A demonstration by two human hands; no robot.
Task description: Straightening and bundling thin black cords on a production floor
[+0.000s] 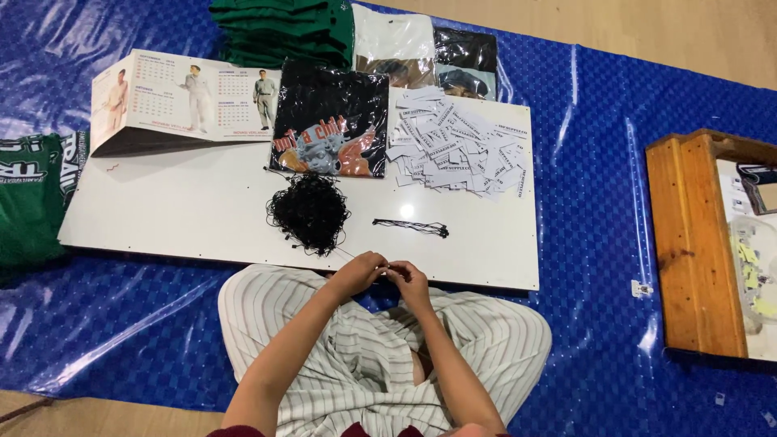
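Thin black string [387, 268] pinched between both hands [387, 273], beside tangled wiry string pile [308, 213] on smooth white board [178, 206].

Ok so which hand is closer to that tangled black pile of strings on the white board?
Left. The left hand sits just below the tangled pile of black strings, at the board's near edge. The right hand is beside it, farther to the right of the pile.

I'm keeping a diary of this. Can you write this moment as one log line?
left hand: grip on thin black string | right hand: pinching it too | black string heap, paper tags on white board
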